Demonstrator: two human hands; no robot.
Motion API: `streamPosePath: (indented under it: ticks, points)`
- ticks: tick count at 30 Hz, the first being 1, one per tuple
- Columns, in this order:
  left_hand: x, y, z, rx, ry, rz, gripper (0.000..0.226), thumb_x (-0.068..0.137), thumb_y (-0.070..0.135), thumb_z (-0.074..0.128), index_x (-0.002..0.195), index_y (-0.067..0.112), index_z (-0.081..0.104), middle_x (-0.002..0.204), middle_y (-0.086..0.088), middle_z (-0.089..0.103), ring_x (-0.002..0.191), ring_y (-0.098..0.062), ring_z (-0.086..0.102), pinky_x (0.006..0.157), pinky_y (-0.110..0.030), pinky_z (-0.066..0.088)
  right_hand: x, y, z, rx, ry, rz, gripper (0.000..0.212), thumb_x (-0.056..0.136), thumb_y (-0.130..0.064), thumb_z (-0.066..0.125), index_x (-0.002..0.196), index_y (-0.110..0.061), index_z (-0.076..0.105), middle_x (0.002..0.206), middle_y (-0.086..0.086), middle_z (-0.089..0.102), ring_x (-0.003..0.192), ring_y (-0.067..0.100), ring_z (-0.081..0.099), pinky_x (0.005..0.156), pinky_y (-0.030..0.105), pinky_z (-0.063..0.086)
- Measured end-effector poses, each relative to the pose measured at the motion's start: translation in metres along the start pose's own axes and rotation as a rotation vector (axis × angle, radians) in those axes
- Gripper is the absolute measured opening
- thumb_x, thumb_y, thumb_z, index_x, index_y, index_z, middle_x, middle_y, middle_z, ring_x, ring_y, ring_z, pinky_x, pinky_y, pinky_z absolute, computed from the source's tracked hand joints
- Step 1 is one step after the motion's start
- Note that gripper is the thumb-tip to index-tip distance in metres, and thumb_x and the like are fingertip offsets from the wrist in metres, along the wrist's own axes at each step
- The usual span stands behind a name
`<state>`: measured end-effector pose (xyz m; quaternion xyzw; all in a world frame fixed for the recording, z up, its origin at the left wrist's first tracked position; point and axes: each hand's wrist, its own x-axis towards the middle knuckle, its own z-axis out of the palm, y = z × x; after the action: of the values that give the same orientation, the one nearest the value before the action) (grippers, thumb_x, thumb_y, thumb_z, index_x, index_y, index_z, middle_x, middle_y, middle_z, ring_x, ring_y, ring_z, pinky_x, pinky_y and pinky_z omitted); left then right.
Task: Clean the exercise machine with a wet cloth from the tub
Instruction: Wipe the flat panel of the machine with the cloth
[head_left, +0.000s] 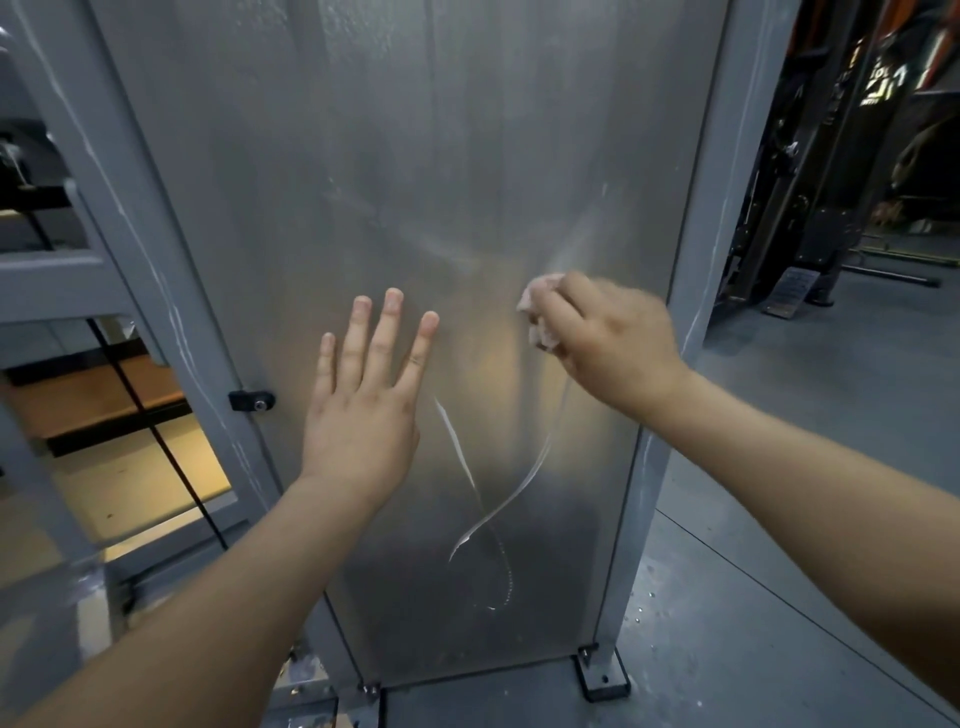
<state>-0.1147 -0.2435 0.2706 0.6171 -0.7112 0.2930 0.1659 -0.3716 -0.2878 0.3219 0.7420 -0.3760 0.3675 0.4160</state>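
The exercise machine's tall grey metal panel (415, 182) fills the middle of the head view, framed by grey posts. My left hand (363, 405) lies flat against the panel with straight, spread fingers. My right hand (608, 343) grips a small bunched pale cloth (537, 312) and presses it on the panel to the right of my left hand. Thin streams of water (467, 467) run down the panel below the cloth. The tub is not in view.
A black bracket with a bolt (252, 400) sits on the left post (156, 291). The right post (722, 208) ends in a black foot plate (602, 675) on the grey floor (831, 415). Dark gym machines (841, 156) stand at the far right.
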Motion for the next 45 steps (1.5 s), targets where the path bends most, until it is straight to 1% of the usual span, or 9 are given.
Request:
streamPosePath:
  ticks: [7, 11, 13, 18, 24, 29, 34, 40, 45]
  points:
    - [-0.001, 0.003, -0.001, -0.005, -0.013, -0.01, 0.115, 0.087, 0.016, 0.065, 0.159, 0.03, -0.023, 0.162, -0.005, -0.04, 0.153, -0.03, -0.029, 0.127, -0.053, 0.002, 0.029, 0.019, 0.004, -0.022, 0.187, 0.438, 0.028, 0.085, -0.017, 0.061, 0.113, -0.015, 0.063, 0.092, 0.01, 0.061, 0.078, 0.033, 0.053, 0.068, 0.043, 0.038]
    - [-0.002, 0.002, -0.002, -0.025, -0.026, -0.009, 0.115, 0.087, 0.017, 0.065, 0.159, 0.03, -0.024, 0.162, -0.004, -0.041, 0.153, -0.03, -0.029, 0.127, -0.052, 0.001, -0.035, -0.006, 0.015, -0.073, 0.016, -0.167, 0.015, 0.1, -0.014, 0.059, 0.111, -0.013, 0.069, 0.091, 0.007, 0.063, 0.07, 0.03, 0.054, 0.063, 0.039, 0.034]
    - [-0.002, 0.001, -0.001, -0.036, -0.003, -0.005, 0.116, 0.086, 0.016, 0.066, 0.16, 0.031, -0.021, 0.162, -0.003, -0.039, 0.154, -0.029, -0.027, 0.127, -0.052, 0.002, -0.031, 0.021, 0.009, -0.156, 0.022, -0.278, 0.016, 0.1, -0.02, 0.061, 0.111, -0.015, 0.071, 0.092, 0.006, 0.066, 0.071, 0.029, 0.055, 0.063, 0.038, 0.035]
    - [-0.02, 0.007, 0.008, -0.1, -0.06, -0.035, 0.116, 0.085, 0.015, 0.066, 0.16, 0.033, -0.021, 0.162, 0.0, -0.039, 0.153, -0.027, -0.029, 0.128, -0.051, 0.004, -0.022, 0.029, 0.012, -0.094, 0.128, 0.325, 0.033, 0.082, -0.013, 0.066, 0.115, -0.01, 0.064, 0.089, 0.011, 0.059, 0.076, 0.033, 0.051, 0.066, 0.04, 0.033]
    - [-0.033, 0.003, 0.016, -0.141, -0.049, -0.027, 0.118, 0.079, 0.015, 0.072, 0.163, 0.035, -0.009, 0.168, -0.001, -0.026, 0.156, -0.026, -0.022, 0.126, -0.049, 0.009, -0.08, 0.007, 0.022, -0.098, -0.083, -0.301, 0.018, 0.098, -0.019, 0.064, 0.115, -0.016, 0.07, 0.095, 0.005, 0.067, 0.072, 0.029, 0.054, 0.064, 0.039, 0.034]
    - [-0.035, 0.004, 0.02, -0.114, -0.064, -0.018, 0.116, 0.083, 0.014, 0.07, 0.162, 0.033, -0.012, 0.168, -0.003, -0.028, 0.155, -0.029, -0.023, 0.126, -0.05, 0.006, -0.071, 0.003, 0.022, -0.035, 0.049, 0.317, 0.029, 0.084, -0.016, 0.063, 0.113, -0.015, 0.065, 0.089, 0.009, 0.064, 0.074, 0.034, 0.054, 0.065, 0.039, 0.032]
    - [-0.033, 0.006, 0.02, -0.109, -0.101, -0.022, 0.115, 0.085, 0.014, 0.065, 0.16, 0.033, -0.021, 0.163, -0.002, -0.038, 0.152, -0.029, -0.03, 0.127, -0.051, 0.001, -0.108, -0.031, 0.033, 0.116, -0.168, 0.009, 0.023, 0.095, -0.014, 0.053, 0.111, -0.013, 0.07, 0.101, 0.004, 0.069, 0.074, 0.03, 0.061, 0.055, 0.033, 0.04]
    - [-0.034, 0.009, 0.025, -0.107, -0.076, -0.038, 0.114, 0.085, 0.011, 0.064, 0.161, 0.031, -0.018, 0.163, -0.002, -0.037, 0.152, -0.031, -0.029, 0.127, -0.052, 0.0, -0.096, -0.038, 0.026, 0.333, -0.003, 0.649, 0.026, 0.086, -0.001, 0.058, 0.11, -0.011, 0.062, 0.098, 0.002, 0.063, 0.079, 0.019, 0.055, 0.06, 0.03, 0.04]
    - [-0.034, 0.01, 0.026, -0.105, -0.087, -0.037, 0.114, 0.086, 0.012, 0.063, 0.16, 0.031, -0.022, 0.162, -0.003, -0.039, 0.152, -0.031, -0.031, 0.127, -0.053, -0.001, -0.132, -0.062, 0.041, 0.351, -0.367, 0.129, 0.038, 0.083, -0.002, 0.062, 0.118, -0.019, 0.061, 0.114, 0.001, 0.065, 0.082, 0.031, 0.066, 0.046, 0.035, 0.052]
